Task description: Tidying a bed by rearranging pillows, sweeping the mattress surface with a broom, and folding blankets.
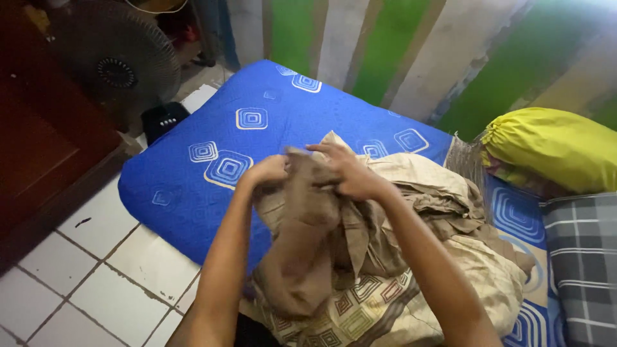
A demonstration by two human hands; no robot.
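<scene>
Nearest the camera, the person's two forearms reach forward over a heap of tan bedding. The left hand and the right hand meet at the top of a brown-tan cloth, which hangs down from them in a loose, crumpled fall. The fingers of both hands are closed on its upper edge, bunching the fabric between them; the hands are close together, nearly touching through the cloth.

Below and to the right of the hanging piece lies the rest of the beige sheet, a rumpled mound with a border of square patterns at its near edge. It rests on a blue mattress printed with pale nested squares, which sits on a white tiled floor.

As a judgement, the handling of the cloth looks to be at an early stage: only one edge is gathered in the hands, no neat fold shows anywhere, and the bulk of the bedding is still a heap.

Farther out, a yellow pillow and a grey plaid pillow lie at the right end of the mattress. A dark standing fan is at the upper left, beside a reddish wooden door. A green-and-white striped wall runs behind.
</scene>
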